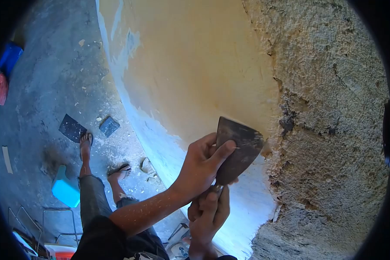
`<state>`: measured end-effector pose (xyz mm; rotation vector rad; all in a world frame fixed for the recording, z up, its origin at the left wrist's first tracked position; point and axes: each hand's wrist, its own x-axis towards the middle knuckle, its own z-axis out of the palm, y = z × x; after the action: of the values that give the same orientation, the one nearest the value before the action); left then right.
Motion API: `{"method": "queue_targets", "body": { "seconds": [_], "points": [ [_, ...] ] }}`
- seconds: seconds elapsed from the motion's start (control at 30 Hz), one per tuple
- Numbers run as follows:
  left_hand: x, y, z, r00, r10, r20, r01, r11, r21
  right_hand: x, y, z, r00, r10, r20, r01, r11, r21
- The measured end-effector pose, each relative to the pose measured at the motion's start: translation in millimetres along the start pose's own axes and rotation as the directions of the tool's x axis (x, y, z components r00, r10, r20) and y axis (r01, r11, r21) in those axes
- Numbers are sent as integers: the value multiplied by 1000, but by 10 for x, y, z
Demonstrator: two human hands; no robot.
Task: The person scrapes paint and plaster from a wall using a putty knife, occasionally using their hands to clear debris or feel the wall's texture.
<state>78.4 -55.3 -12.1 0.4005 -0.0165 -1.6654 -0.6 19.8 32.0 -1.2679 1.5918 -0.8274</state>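
Note:
A wide putty knife with a dark, stained metal blade (238, 158) is held up in front of the wall. My left hand (199, 162) grips the blade, thumb across its near face and fingers partly hidden behind it. Below, my right hand (209, 212) is closed around the handle, which is mostly hidden by the fingers. The blade's wide edge points up and right, near the border between smooth yellowish plaster (195, 56) and rough, bare wall (329, 173). Whether that edge touches the wall I cannot tell.
White coating (242, 216) covers the wall's lower part. On the debris-strewn floor (52, 65) lie a dark flat sheet (71, 128) by one foot and a small dark square (109, 126). A turquoise stool (66, 190) and metal frames (58, 210) stand at lower left.

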Motion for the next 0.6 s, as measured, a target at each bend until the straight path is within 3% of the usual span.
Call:
{"method": "queue_targets", "body": {
  "seconds": [0.03,0.1,0.17,0.27,0.37,0.4,0.5,0.6],
  "points": [
    [-49,-35,-25,1000,7,4,-7,1000,5,-61,37,-6,1000,-7,3,7,1000,5],
    [-277,-150,-77,988,-134,-78,134,991,-1,-324,124,2,998,49,-30,-49,999,-8],
    [-280,-199,-146,988,-143,-66,143,990,6,-307,222,-35,995,82,-58,-83,996,-18],
    [-31,-51,-34,999,-38,0,38,998,60,-31,196,-10,998,-35,-54,36,999,14],
    [-159,-143,-62,996,-85,-27,85,996,-20,-161,185,-31,998,-25,-55,25,1000,-8],
    [-201,-175,-4,991,-86,-107,86,996,-10,-206,175,-38,998,-19,-61,18,1000,-20],
    [-62,-159,18,999,18,-35,-18,1000,11,-66,120,-175,1000,-29,4,29,1000,-4],
    [-100,-71,83,999,-20,-43,19,1000,-23,-94,75,-135,999,-45,-6,45,999,-16]
  ]
}}
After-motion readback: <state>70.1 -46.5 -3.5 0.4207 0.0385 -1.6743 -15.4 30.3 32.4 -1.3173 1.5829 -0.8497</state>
